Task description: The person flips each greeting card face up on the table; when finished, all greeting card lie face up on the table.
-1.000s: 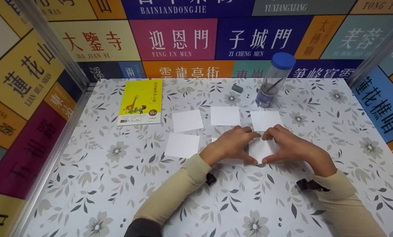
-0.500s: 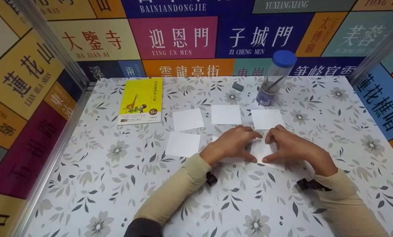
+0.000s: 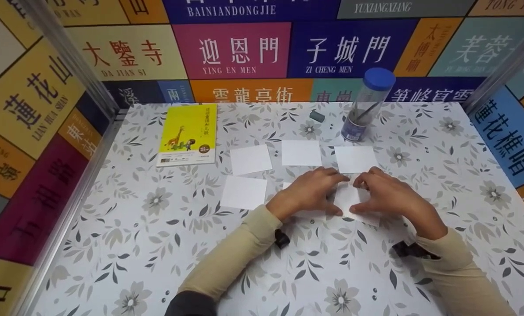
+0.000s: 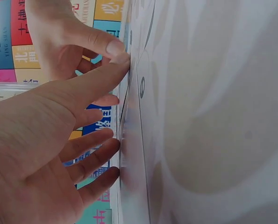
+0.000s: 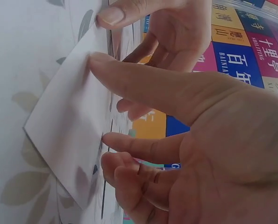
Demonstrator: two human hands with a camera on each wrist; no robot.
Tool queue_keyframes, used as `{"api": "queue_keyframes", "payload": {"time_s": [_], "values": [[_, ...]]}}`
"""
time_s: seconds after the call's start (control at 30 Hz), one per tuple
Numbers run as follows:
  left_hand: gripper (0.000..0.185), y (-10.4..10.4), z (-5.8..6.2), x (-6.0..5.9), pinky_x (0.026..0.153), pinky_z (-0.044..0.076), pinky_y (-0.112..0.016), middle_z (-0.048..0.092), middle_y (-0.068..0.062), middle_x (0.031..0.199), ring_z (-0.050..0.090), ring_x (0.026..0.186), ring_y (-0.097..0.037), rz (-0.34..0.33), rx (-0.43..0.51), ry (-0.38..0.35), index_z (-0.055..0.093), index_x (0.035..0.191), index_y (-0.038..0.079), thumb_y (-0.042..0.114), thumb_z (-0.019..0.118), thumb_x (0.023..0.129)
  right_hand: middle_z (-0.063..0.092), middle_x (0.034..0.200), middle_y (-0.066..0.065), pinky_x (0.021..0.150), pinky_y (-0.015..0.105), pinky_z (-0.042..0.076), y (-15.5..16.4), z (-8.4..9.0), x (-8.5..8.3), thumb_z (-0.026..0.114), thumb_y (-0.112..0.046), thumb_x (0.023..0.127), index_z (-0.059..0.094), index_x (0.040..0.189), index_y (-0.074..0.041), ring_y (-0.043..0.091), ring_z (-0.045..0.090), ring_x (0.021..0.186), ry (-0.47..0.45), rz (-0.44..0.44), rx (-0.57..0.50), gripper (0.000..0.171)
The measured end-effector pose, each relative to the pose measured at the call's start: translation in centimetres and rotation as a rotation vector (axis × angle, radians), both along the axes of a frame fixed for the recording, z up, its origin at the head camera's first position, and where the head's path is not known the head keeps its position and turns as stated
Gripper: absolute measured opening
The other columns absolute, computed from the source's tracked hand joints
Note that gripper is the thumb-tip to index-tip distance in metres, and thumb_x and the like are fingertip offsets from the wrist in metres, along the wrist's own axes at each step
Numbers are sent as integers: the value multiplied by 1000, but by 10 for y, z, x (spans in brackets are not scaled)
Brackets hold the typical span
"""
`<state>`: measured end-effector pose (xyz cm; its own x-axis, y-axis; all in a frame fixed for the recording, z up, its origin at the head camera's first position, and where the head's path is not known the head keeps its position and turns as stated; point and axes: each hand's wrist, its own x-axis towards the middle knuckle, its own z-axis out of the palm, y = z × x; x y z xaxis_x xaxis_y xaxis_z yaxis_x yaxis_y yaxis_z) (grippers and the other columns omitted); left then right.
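Observation:
A white square card (image 3: 347,198) lies on the table between both hands in the head view. My left hand (image 3: 312,191) rests at its left side, thumb and fingers spread and touching down near its edge. From the right, my right hand (image 3: 387,193) lays its thumb on the same card, as the right wrist view shows with the card (image 5: 66,112) flat under the thumb tip. The right hand's other fingers bend loosely by the far edge. Another white card (image 3: 312,215) is mostly hidden under my left hand.
Further white cards lie around: a front-left card (image 3: 244,192) and a back row with a left card (image 3: 251,159), a middle card (image 3: 301,152) and a right card (image 3: 356,159). Behind stand a blue-lidded jar (image 3: 367,105), a small dark green object (image 3: 317,116) and a yellow book (image 3: 187,134).
My right thumb has slid slightly away from the card's near edge, further onto the card. The left hand has stayed nearly still, and the other cards have not moved.

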<state>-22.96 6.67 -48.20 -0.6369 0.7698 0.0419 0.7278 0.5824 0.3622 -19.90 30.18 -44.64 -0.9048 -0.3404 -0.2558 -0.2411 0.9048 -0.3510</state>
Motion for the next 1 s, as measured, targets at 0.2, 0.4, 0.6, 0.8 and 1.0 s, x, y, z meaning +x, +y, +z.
{"api": "queue_keyframes", "payload": {"time_s": [0.2, 0.4, 0.6, 0.8, 1.0], "values": [[88, 1, 0, 1, 113, 53, -34, 65, 0, 152, 61, 135, -22, 0, -3, -2, 54, 159, 20, 53, 90, 86, 64, 122, 14, 78, 44, 53, 1, -5, -2, 90, -48, 86, 67, 123, -8, 27, 62, 102, 9, -5, -31, 58], [89, -1, 1, 1, 110, 54, -34, 66, -1, 148, 63, 131, -22, -2, 6, 26, 54, 159, 19, 54, 90, 86, 72, 102, 9, 74, 39, 51, -2, -9, -6, 79, -52, 96, 68, 130, -8, 24, 65, 89, 53, -24, -113, 57], [88, -1, 1, 0, 113, 53, -33, 66, 0, 150, 61, 134, -21, 5, -5, 17, 53, 159, 20, 54, 89, 86, 73, 111, 12, 83, 46, 53, -6, -11, -5, 75, -51, 100, 76, 116, -8, 27, 66, 98, 94, -50, -136, 46], [86, -1, 1, 1, 114, 52, -33, 67, 1, 149, 62, 133, -21, 1, -1, 28, 55, 157, 19, 54, 89, 86, 72, 117, 12, 87, 52, 53, -9, -13, -4, 71, -51, 102, 76, 113, -12, 30, 66, 104, 119, -71, -115, 41], [88, -1, 1, 0, 116, 51, -32, 65, 0, 152, 61, 135, -21, -5, -14, 27, 53, 160, 19, 54, 88, 88, 74, 108, 10, 81, 50, 51, -8, -16, -5, 70, -52, 103, 73, 119, -14, 30, 66, 98, 120, -115, -110, 41]]}}
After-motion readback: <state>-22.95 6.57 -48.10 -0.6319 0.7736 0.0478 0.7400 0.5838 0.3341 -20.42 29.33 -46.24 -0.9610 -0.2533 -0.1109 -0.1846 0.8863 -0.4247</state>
